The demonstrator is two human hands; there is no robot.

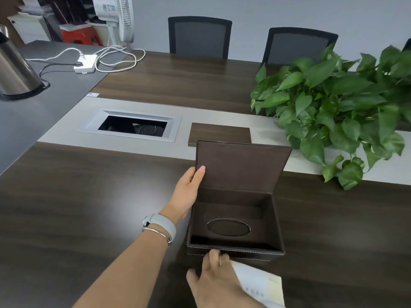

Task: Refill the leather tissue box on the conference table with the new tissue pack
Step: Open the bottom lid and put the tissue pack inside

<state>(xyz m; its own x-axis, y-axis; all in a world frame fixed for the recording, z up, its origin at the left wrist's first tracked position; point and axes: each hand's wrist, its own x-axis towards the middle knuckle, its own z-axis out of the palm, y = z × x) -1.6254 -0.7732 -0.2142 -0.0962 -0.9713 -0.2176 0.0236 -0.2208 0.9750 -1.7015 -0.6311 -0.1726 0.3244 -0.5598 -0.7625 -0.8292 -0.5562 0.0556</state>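
The dark brown leather tissue box (275,221) lies upside down on the conference table, its bottom flap (241,165) standing upright and open. Inside it is empty, with the oval slot (228,227) showing at the bottom. My left hand (188,192) holds the left edge of the flap, thumb on its inner face. My right hand (216,278) grips the new tissue pack (260,285), a pale blue and cream soft pack, just in front of the box's near wall, with fingertips touching that rim.
A leafy green potted plant (338,107) spreads at the right behind the box. An open cable hatch (131,126) and its wooden cover (219,133) lie in the table's grey middle strip. A power strip (85,63), kettle (15,70) and two chairs stand farther back.
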